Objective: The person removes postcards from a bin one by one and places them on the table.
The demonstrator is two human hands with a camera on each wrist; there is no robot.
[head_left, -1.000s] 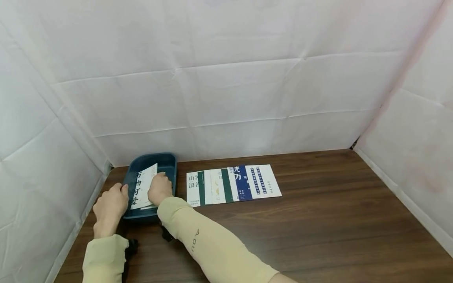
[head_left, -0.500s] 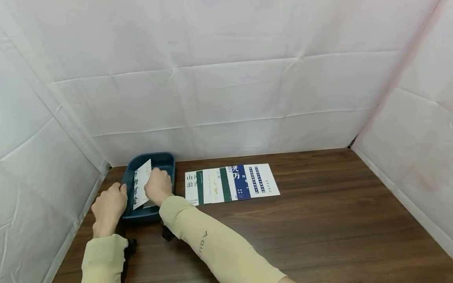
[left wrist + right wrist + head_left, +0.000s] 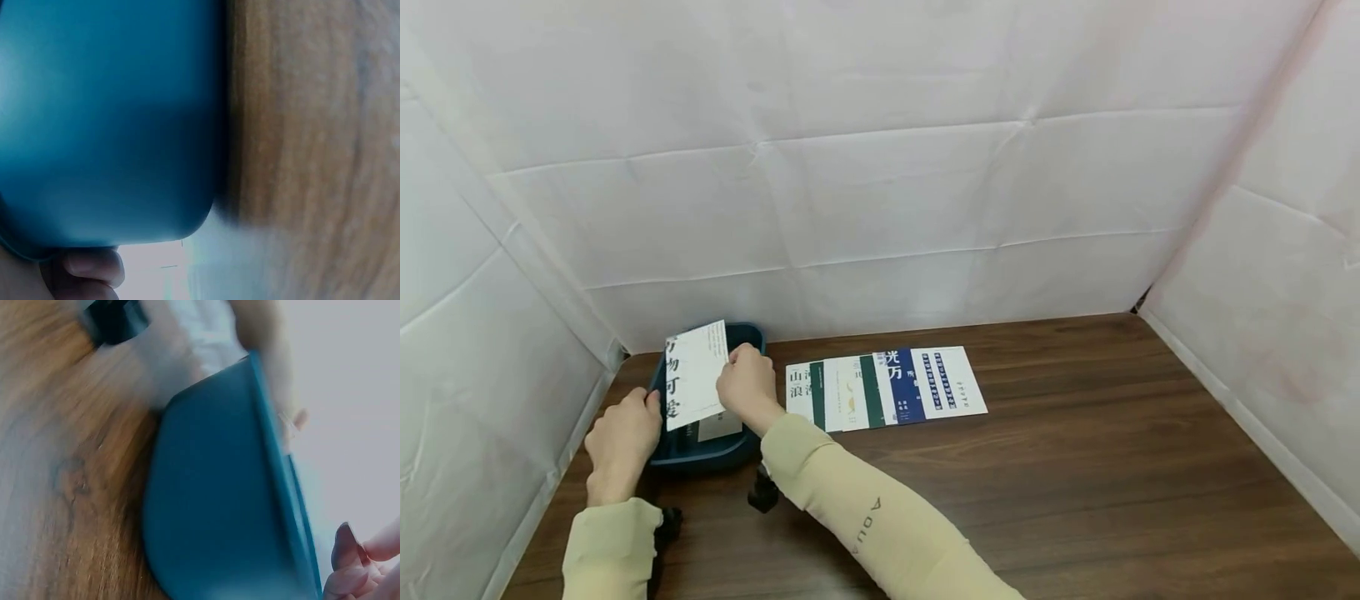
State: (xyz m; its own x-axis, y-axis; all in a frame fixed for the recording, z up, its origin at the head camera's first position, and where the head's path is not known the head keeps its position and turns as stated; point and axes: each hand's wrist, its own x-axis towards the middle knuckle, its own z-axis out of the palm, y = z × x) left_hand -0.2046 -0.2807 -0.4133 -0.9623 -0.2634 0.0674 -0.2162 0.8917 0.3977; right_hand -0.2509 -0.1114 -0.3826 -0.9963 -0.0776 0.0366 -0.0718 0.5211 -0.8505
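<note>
The left hand (image 3: 620,437) is gripping the near-left rim of the dark blue tray (image 3: 700,451) on the table (image 3: 1075,483). Just beyond, the right hand (image 3: 747,385) is pinching a white card (image 3: 694,383), tilted up above the tray. Overlapping cards (image 3: 883,387) are lying to the right.

Both forearms are seen entering from the bottom left of the head view, each covered by a pale yellow-green sleeve. The left hand (image 3: 620,438) is held low at the left, fingers curled forward in a grip, a thumb tip (image 3: 94,265) showing at the lower left of the left wrist view. The right hand (image 3: 747,387) is raised just right of it, fingers pinched together, the forearm stretched diagonally.
</note>
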